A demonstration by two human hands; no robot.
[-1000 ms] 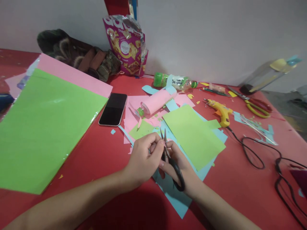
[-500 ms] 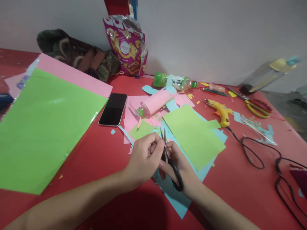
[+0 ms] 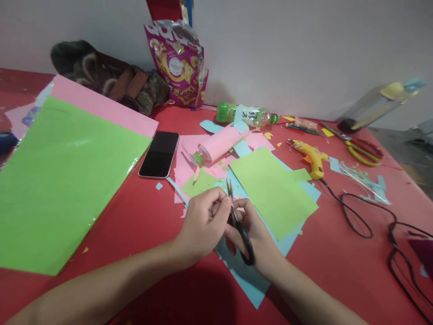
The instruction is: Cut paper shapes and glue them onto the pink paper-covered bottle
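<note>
My right hand (image 3: pixel 252 228) is closed round the black handles of a pair of scissors (image 3: pixel 244 241), whose narrow blades point away from me and are nearly together. Thumb and fingers of my left hand (image 3: pixel 207 221) pinch a tiny bit of pink paper (image 3: pixel 231 203) against the blades; most of it is hidden by the fingers. Beneath both hands lie blue paper (image 3: pixel 248 282) and a green sheet (image 3: pixel 274 194). Just beyond, a bottle wrapped in pink paper (image 3: pixel 221 144) rests on its side among pink sheets and small scraps.
A phone (image 3: pixel 158 155) and a green paper pack (image 3: pixel 74 180) lie to the left. At the right are a yellow glue gun (image 3: pixel 313 158) with its black cord (image 3: pixel 358 234), and larger scissors (image 3: pixel 358 149). A green-labelled bottle (image 3: pixel 246 115) and a snack bag (image 3: pixel 179 67) are by the wall.
The scissor blades have come closer together, and the handle loop has swung slightly left and up with my right fingers. My left hand has stayed in place.
</note>
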